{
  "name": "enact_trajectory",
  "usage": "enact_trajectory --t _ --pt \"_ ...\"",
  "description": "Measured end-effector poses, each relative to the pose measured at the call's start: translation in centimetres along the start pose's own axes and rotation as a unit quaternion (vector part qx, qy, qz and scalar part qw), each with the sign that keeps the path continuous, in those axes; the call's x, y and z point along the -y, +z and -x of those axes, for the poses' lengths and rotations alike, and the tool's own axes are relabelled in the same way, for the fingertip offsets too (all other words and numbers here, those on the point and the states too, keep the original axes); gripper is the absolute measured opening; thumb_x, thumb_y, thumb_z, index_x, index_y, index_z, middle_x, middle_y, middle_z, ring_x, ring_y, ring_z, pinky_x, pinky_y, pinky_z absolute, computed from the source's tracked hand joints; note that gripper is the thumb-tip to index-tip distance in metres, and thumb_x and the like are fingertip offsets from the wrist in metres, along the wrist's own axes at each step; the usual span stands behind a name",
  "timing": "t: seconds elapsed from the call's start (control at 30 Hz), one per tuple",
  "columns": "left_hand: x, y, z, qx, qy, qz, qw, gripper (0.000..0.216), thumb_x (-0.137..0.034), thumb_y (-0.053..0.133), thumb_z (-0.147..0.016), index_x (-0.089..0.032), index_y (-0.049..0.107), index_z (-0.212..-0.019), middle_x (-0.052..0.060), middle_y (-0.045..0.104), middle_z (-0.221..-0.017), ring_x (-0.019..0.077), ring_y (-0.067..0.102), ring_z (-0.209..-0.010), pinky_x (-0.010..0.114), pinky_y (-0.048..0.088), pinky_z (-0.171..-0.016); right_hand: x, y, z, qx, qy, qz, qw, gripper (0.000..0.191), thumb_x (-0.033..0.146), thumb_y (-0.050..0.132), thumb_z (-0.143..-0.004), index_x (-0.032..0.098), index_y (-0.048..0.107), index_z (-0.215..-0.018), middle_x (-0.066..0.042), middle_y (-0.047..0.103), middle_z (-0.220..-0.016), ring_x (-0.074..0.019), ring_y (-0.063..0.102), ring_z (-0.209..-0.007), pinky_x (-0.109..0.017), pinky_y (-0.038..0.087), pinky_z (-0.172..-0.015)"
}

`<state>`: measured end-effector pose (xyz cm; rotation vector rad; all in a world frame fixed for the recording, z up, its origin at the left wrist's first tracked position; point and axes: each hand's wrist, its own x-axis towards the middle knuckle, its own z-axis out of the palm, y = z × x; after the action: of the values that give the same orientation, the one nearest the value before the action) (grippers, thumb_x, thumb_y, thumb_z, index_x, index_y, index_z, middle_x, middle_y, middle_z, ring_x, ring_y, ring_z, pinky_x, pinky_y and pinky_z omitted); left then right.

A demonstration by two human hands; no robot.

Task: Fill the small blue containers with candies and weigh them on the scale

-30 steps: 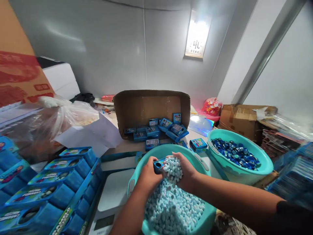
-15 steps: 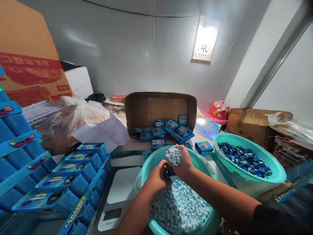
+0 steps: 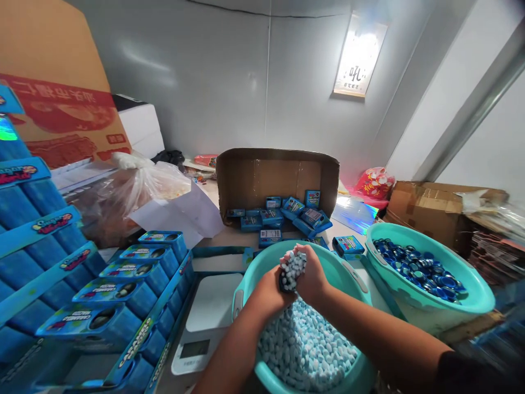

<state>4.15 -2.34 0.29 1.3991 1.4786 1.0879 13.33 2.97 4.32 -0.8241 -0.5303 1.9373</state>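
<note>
My left hand is wrapped round a small dark blue round tin, mostly hidden by my fingers and the candies. Against it, my right hand is cupped round a handful of pale blue and white candies, tipped toward the tin's mouth. Both hands are over a turquoise basin, which holds a heap of the same candies. Left of the basin lies a white digital scale.
A second turquoise basin with shiny blue tins stands at right. Blue display boxes fill the left side. Behind the hands, an open cardboard box holds small blue packets. A tied plastic bag sits at back left.
My right hand has tilted its handful of candies toward the tin, and the two hands have come together. Candies now cover the tin's mouth. The whole view has shifted slightly.
</note>
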Motion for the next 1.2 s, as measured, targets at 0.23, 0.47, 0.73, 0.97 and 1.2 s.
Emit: enact_trajectory --t 0.23,0.47,0.73,0.97,1.2 --pt "-0.8 -0.1 0.4 -0.011 -0.004 -0.003 1.0 0.062 -0.004 0.065 -0.064 -0.017 0.061 -0.124 0.007 0.07 -0.113 0.0243 0.065 -0.098 0.03 0.052 -0.079 -0.6 -0.3 -0.3 0.037 -0.052 0.024 0.998 0.016 0.031 0.069 -0.059 0.019 0.058 -0.062 -0.002 0.061 -0.06 -0.0214 0.064 -0.069 -0.032 0.053 -0.065" --pt "-0.4 -0.5 0.2 -0.021 0.017 -0.016 1.0 0.06 -0.008 0.075 -0.057 -0.014 0.064 -0.116 0.009 0.07 -0.108 0.0262 0.064 -0.094 0.034 0.052 -0.081 -0.8 -0.3 0.0 0.079 -0.099 0.084 0.988 0.014 0.032 0.066 -0.064 0.02 0.06 -0.061 -0.001 0.064 -0.063 -0.0194 0.063 -0.067 -0.032 0.052 -0.072" --pt "0.1 -0.5 -0.1 -0.018 0.062 -0.012 0.998 0.06 -0.011 0.077 -0.056 -0.017 0.066 -0.114 0.008 0.069 -0.113 0.0261 0.062 -0.099 0.035 0.051 -0.09 -1.0 -0.4 0.3 0.119 -0.159 0.157 0.967 0.019 0.033 0.065 -0.073 0.018 0.064 -0.061 -0.004 0.066 -0.066 -0.0199 0.063 -0.069 -0.032 0.05 -0.076" --pt "-0.9 -0.6 0.1 -0.014 0.042 0.038 0.998 0.05 -0.013 0.078 -0.056 -0.015 0.07 -0.105 0.006 0.073 -0.099 0.0245 0.064 -0.09 0.032 0.053 -0.082 -1.2 -0.6 0.0 0.141 -0.188 0.143 0.961 0.023 0.035 0.064 -0.077 0.018 0.068 -0.063 -0.005 0.068 -0.071 -0.0205 0.064 -0.076 -0.032 0.05 -0.082" --pt "-0.8 -0.6 0.6 -0.031 0.013 0.064 0.997 0.046 -0.011 0.076 -0.059 -0.011 0.069 -0.105 0.007 0.073 -0.093 0.0216 0.065 -0.083 0.028 0.05 -0.071 -1.5 -0.8 -0.1 0.153 -0.212 0.138 0.955 0.032 0.042 0.062 -0.083 0.018 0.07 -0.065 -0.008 0.071 -0.091 -0.0212 0.064 -0.097 -0.03 0.048 -0.093"
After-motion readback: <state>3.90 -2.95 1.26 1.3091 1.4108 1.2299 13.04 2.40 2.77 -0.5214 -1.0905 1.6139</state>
